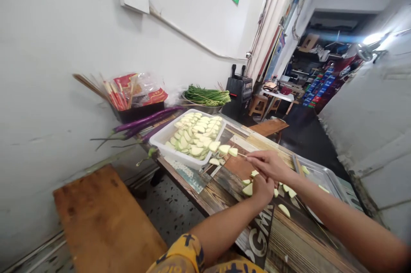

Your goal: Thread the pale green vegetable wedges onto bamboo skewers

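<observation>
Thin wooden skewer of pale-green half-moon slices (224, 149) | left of both hands, long axis pointing leftward to white translucent plastic tub (178, 156) | right hand (268, 165) nearer, fingertips pinching bare end | left hand (263, 189) curled, contents hidden, cannot tell

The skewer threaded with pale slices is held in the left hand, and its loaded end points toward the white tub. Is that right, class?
Not quite: the head view shows the right hand, not the left hand, holding the skewer. It is threaded with pale slices, and its loaded end points toward the white tub.
</observation>
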`<state>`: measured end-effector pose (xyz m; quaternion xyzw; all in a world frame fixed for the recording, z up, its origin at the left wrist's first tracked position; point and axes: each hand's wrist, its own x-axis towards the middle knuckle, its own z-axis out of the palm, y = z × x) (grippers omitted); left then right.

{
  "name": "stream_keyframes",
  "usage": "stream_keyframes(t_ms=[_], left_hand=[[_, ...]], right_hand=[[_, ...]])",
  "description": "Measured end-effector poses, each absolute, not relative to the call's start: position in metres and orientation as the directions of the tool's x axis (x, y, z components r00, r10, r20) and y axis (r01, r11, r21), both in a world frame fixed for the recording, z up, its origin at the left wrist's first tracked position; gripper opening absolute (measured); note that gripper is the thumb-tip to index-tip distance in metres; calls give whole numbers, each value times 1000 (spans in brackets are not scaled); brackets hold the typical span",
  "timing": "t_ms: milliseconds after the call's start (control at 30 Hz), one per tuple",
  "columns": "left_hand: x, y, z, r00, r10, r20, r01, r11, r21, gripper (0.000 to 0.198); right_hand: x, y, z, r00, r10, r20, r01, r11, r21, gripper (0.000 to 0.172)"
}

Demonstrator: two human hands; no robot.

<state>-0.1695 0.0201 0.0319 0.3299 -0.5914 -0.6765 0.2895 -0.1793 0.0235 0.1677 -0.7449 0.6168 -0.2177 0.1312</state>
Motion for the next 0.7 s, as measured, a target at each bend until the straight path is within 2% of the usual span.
stream_keyframes(t_ms=[133, 233, 300, 367, 433, 500, 567, 700], left_hand=[[-179, 28, 19, -628, -778, 6, 121, -90, 989, 27], [-182, 31, 14, -639, -769, -4, 88, -78, 993, 28], [-181, 32, 15, -644, -765, -27, 65, -90, 994, 29], [-179, 32, 17, -654, -755, -44, 48, -99, 994, 29], [-179, 34, 17, -666, -743, -57, 40, -111, 993, 29], [-179, 37, 16, -684, -727, -65, 45, -130, 990, 29], [-179, 39, 18, -698, -712, -77, 44, -150, 988, 30], [-169, 39, 32, -702, -701, -121, -47, -124, 991, 27]], right_hand=[[-171, -30, 183, 310, -951, 16, -844, -283, -456, 41], [-170, -67, 187, 495, -869, 13, -819, -472, -325, 36], [-170, -91, 190, 591, -807, -15, -795, -579, -181, 31], [-167, -114, 192, 626, -778, -49, -778, -627, 32, 27], [-161, -134, 194, 618, -785, -37, -748, -603, 278, 27], [-152, -151, 196, 599, -800, 24, -727, -531, 435, 27], [-141, -167, 196, 563, -819, 110, -761, -463, 453, 27], [-123, -194, 187, 458, -864, 207, -857, -369, 360, 27]])
